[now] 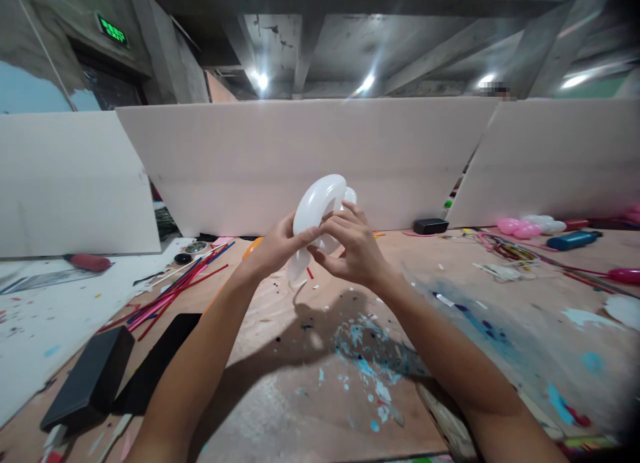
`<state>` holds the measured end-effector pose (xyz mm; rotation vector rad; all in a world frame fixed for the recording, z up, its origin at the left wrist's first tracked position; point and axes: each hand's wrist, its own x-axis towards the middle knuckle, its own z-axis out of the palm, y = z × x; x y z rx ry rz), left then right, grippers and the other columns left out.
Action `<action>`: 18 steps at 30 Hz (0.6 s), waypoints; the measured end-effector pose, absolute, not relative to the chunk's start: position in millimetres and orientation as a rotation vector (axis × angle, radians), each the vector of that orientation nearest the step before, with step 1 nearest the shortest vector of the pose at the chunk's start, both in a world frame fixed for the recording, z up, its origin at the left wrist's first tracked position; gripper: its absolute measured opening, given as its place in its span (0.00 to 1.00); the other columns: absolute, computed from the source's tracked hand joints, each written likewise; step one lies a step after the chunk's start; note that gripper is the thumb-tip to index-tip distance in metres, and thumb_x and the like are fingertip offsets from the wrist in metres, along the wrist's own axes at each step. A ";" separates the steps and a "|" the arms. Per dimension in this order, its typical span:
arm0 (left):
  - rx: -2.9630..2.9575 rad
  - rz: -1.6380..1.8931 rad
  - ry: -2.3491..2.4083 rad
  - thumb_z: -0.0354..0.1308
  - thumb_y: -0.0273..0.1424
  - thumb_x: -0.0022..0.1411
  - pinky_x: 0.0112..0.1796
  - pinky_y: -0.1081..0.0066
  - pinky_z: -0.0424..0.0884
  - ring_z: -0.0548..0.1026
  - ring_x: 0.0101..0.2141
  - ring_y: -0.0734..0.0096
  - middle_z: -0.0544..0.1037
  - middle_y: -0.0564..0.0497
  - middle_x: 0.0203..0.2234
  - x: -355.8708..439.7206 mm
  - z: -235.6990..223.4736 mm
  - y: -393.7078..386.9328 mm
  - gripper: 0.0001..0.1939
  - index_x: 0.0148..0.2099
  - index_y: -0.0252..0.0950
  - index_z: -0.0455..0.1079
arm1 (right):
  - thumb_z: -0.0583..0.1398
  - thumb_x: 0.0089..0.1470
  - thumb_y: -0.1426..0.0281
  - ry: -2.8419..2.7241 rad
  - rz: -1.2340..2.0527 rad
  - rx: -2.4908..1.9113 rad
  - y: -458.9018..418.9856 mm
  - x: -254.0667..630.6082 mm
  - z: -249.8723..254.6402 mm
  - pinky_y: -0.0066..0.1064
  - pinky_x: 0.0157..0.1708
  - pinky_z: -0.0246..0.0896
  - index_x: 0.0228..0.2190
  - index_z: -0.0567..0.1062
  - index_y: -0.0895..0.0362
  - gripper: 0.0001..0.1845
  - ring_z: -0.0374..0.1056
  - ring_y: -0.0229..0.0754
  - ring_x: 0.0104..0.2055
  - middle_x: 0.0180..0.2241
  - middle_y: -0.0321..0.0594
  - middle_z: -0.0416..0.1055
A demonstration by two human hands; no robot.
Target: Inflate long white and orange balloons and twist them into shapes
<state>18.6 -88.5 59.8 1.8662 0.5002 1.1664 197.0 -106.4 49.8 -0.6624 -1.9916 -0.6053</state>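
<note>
A white long balloon (320, 195), bent into a loop, is held up above the middle of the table. My left hand (277, 244) grips its left side, thumb stretched across the front. From the right, my right hand (353, 243) closes its fingers on the lower part of the loop. A second rounded white part shows behind the right fingers, and a tail end hangs below the left hand. Just what the right fingertips pinch is partly hidden. An orange balloon (251, 247) lies behind my left wrist.
Uninflated balloons (173, 286) lie in a bundle at left, near a black box (90, 376) with a cable. White panels (310, 163) stand along the back. At right are a small black box (431, 226), pink and white balloons (530, 226) and a blue bottle-like object (574, 241). Paint stains the tabletop (260, 383).
</note>
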 end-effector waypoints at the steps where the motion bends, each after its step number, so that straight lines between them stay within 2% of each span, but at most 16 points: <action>1: 1.871 1.156 0.498 0.64 0.44 0.56 0.35 0.75 0.68 0.73 0.36 0.70 0.76 0.47 0.39 21.1 58.5 -89.3 0.27 0.53 0.34 0.67 | 0.61 0.51 0.66 -1.972 -0.592 -0.653 -106.6 196.2 49.7 0.47 0.60 0.51 0.30 0.69 0.53 0.05 0.69 0.44 0.38 0.29 0.35 0.72; 4: 1.881 1.203 0.541 0.65 0.44 0.55 0.30 0.76 0.66 0.70 0.29 0.75 0.73 0.52 0.30 29.1 55.1 -92.3 0.24 0.46 0.33 0.69 | 0.60 0.50 0.70 -1.898 -0.571 -0.654 -110.3 193.7 51.4 0.41 0.49 0.59 0.26 0.67 0.53 0.05 0.64 0.41 0.31 0.26 0.35 0.69; 7: 1.890 1.281 0.593 0.62 0.48 0.57 0.24 0.77 0.61 0.65 0.22 0.79 0.69 0.55 0.23 34.9 53.6 -96.6 0.22 0.39 0.32 0.69 | 0.59 0.51 0.70 -1.857 -0.546 -0.680 -117.2 192.1 54.5 0.37 0.41 0.58 0.26 0.67 0.53 0.05 0.63 0.42 0.32 0.26 0.35 0.68; 12: 1.902 1.314 0.605 0.53 0.55 0.61 0.18 0.77 0.60 0.66 0.17 0.78 0.67 0.55 0.17 35.2 54.7 -102.8 0.26 0.36 0.34 0.66 | 0.56 0.58 0.69 -1.836 -0.563 -0.724 -125.5 192.8 58.7 0.38 0.43 0.55 0.27 0.69 0.54 0.08 0.65 0.42 0.33 0.27 0.36 0.72; 18: 1.836 1.314 0.623 0.53 0.55 0.61 0.17 0.77 0.63 0.70 0.17 0.75 0.69 0.55 0.18 34.3 55.1 -103.3 0.27 0.43 0.34 0.68 | 0.62 0.53 0.65 -1.825 -0.557 -0.703 -126.0 193.8 61.0 0.41 0.48 0.58 0.29 0.74 0.53 0.05 0.68 0.43 0.33 0.27 0.35 0.75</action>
